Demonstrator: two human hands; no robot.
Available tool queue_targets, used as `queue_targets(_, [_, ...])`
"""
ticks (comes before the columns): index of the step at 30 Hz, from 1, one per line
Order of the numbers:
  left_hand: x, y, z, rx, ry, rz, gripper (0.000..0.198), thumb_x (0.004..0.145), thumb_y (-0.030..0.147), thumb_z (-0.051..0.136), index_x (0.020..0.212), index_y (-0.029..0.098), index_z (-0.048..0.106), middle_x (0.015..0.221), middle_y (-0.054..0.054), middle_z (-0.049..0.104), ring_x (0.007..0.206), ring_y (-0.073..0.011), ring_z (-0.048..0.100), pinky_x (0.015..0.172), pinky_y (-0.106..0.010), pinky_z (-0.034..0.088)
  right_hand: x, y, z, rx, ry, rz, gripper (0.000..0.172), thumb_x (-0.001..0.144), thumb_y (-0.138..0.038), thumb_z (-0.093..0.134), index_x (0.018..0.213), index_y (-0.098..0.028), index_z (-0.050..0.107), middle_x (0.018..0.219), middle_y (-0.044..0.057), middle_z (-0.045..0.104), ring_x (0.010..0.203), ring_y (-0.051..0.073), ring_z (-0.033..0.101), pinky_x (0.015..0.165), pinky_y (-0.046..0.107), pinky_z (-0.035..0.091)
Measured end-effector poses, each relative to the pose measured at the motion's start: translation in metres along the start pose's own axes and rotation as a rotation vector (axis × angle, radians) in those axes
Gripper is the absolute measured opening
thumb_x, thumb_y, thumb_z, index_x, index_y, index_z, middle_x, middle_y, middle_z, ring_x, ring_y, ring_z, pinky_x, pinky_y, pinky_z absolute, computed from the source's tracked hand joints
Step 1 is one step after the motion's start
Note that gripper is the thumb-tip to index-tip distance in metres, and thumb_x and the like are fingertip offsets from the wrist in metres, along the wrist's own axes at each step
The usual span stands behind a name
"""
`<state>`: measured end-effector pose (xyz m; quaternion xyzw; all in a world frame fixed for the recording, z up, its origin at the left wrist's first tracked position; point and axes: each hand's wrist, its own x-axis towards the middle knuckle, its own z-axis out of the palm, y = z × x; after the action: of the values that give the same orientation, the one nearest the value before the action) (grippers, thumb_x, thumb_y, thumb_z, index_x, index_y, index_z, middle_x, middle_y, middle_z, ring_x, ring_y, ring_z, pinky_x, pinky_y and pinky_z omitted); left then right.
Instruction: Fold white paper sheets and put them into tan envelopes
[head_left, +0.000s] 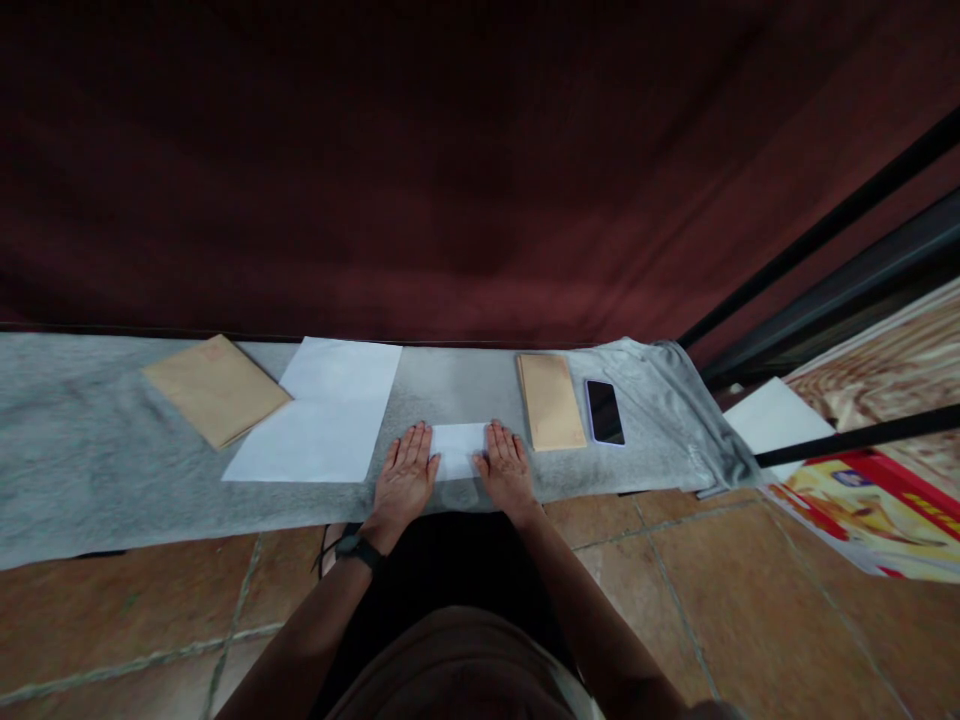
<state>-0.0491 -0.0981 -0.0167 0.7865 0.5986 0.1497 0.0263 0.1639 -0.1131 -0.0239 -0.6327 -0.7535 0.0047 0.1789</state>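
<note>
A small folded sheet of white paper [459, 450] lies flat on the grey cloth in front of me. My left hand [409, 470] rests flat on its left end, fingers stretched out and pointing away from me. On the right end lies my right hand [506, 470], palm down with its fingers extended. Both hands cover the paper's ends, so only its middle shows. To the left are larger white sheets [330, 410]. Brown envelopes [551, 402] lie a little to the right of my right hand.
More brown envelopes [214, 390] lie at the left, touching the white sheets. A phone [604, 412] is on the grey cloth [667, 440] at the right. Beyond the cloth's right end are dark metal bars [862, 437] and a colourful box [870, 510]. A dark red curtain [465, 200] hangs behind.
</note>
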Motion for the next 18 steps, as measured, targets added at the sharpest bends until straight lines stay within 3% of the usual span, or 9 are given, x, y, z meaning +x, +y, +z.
queue_targets(4, [-0.001, 0.006, 0.001, 0.018, 0.060, -0.057, 0.060, 0.102, 0.035, 0.029, 0.155, 0.007, 0.035, 0.159, -0.018, 0.039, 0.150, -0.0298, 0.032, 0.123, -0.052, 0.025, -0.004, 0.002, -0.002, -0.039, -0.001, 0.016, 0.058, 0.106, -0.036, 0.041, 0.156, -0.009, 0.033, 0.158, 0.016, 0.040, 0.146, 0.029, 0.038, 0.120, 0.047, 0.028])
queue_targets(7, [-0.004, 0.030, 0.004, -0.001, 0.107, -0.011, 0.061, 0.102, 0.034, 0.029, 0.157, 0.007, 0.030, 0.159, -0.018, 0.038, 0.151, -0.0288, 0.029, 0.123, -0.052, 0.026, -0.006, 0.002, -0.002, -0.047, 0.003, 0.016, 0.058, 0.106, -0.037, 0.040, 0.157, -0.010, 0.033, 0.159, 0.015, 0.039, 0.147, 0.029, 0.037, 0.120, 0.048, 0.028])
queue_targets(11, [-0.007, 0.070, 0.012, -0.036, 0.002, 0.161, 0.056, 0.103, 0.031, 0.027, 0.154, 0.010, 0.037, 0.158, -0.013, 0.043, 0.150, -0.0227, 0.034, 0.124, -0.045, 0.028, -0.007, 0.004, -0.001, -0.051, -0.015, 0.015, 0.056, 0.106, -0.033, 0.038, 0.156, -0.009, 0.033, 0.160, 0.015, 0.037, 0.148, 0.028, 0.035, 0.120, 0.047, 0.027])
queue_targets(13, [-0.007, 0.080, 0.013, -0.031, -0.033, 0.191, 0.056, 0.104, 0.034, 0.025, 0.151, 0.009, 0.041, 0.158, -0.013, 0.042, 0.150, -0.0229, 0.034, 0.125, -0.045, 0.027, -0.008, 0.006, 0.000, -0.056, -0.020, 0.012, 0.054, 0.106, -0.030, 0.036, 0.156, -0.010, 0.034, 0.161, 0.014, 0.037, 0.149, 0.027, 0.034, 0.121, 0.047, 0.026])
queue_targets(18, [-0.007, 0.066, 0.010, -0.015, 0.002, 0.158, 0.068, 0.102, 0.050, 0.031, 0.152, 0.004, 0.038, 0.159, -0.019, 0.039, 0.151, -0.0267, 0.032, 0.124, -0.045, 0.027, -0.010, 0.006, 0.000, -0.047, 0.019, 0.022, 0.056, 0.105, -0.031, 0.037, 0.157, -0.011, 0.033, 0.158, 0.014, 0.041, 0.147, 0.028, 0.037, 0.120, 0.048, 0.028])
